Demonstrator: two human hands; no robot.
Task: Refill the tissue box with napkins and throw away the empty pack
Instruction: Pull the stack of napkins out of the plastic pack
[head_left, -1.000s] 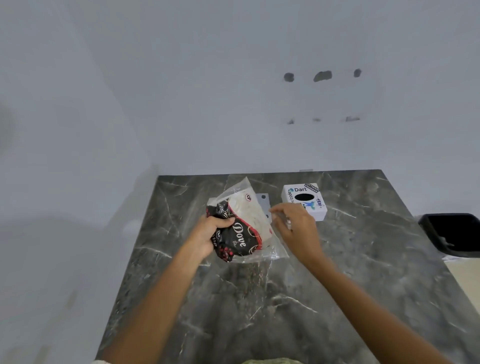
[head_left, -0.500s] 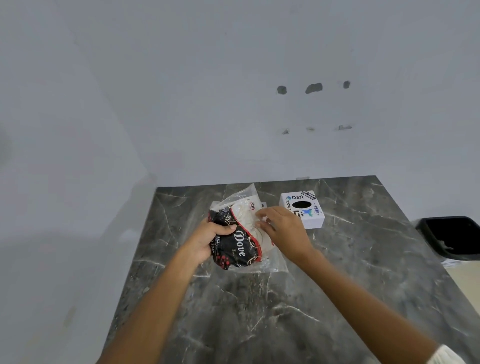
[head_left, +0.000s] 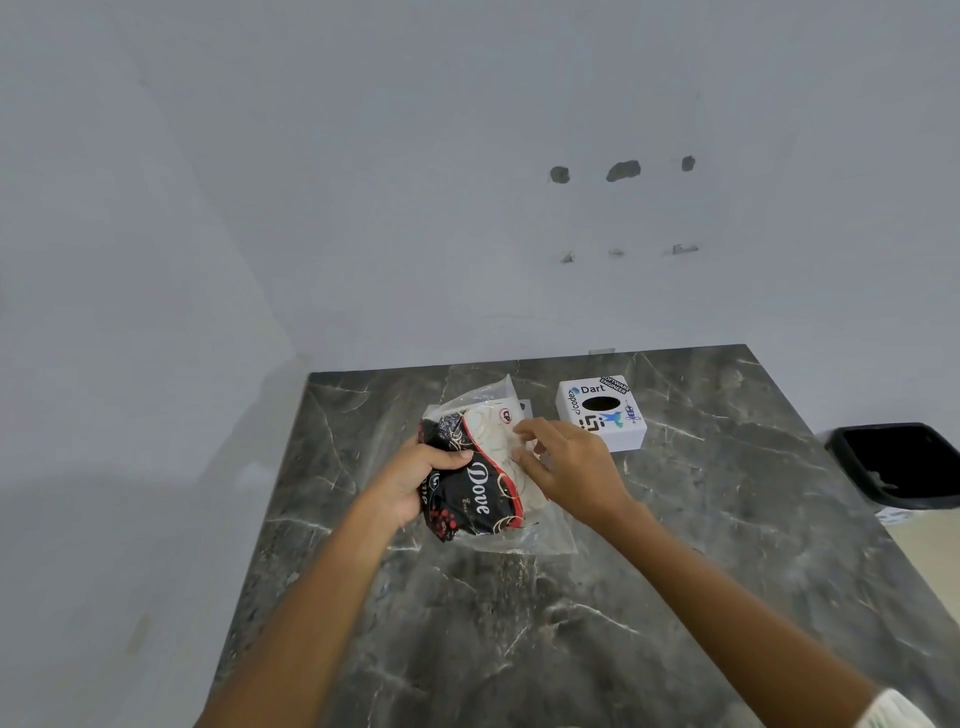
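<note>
Napkins (head_left: 498, 441) are not yet out of the pack (head_left: 480, 491), which the left hand (head_left: 415, 480) holds closed around its dark end, just above the worktop (head_left: 571, 623). The right hand (head_left: 569, 465) lies half open on the clear part, fingers (head_left: 524, 457) touching the film but gripping nothing I can see. I judge the step is opening the pack; next the right hand must pull the napkins out and carry them to the box (head_left: 602, 413), just beyond it, while the bin (head_left: 898, 467) waits far to its right.

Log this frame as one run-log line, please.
stage: opening pack | left hand: gripping napkin pack | right hand: fingers on pack | tissue box: unfilled | bin: right
</note>
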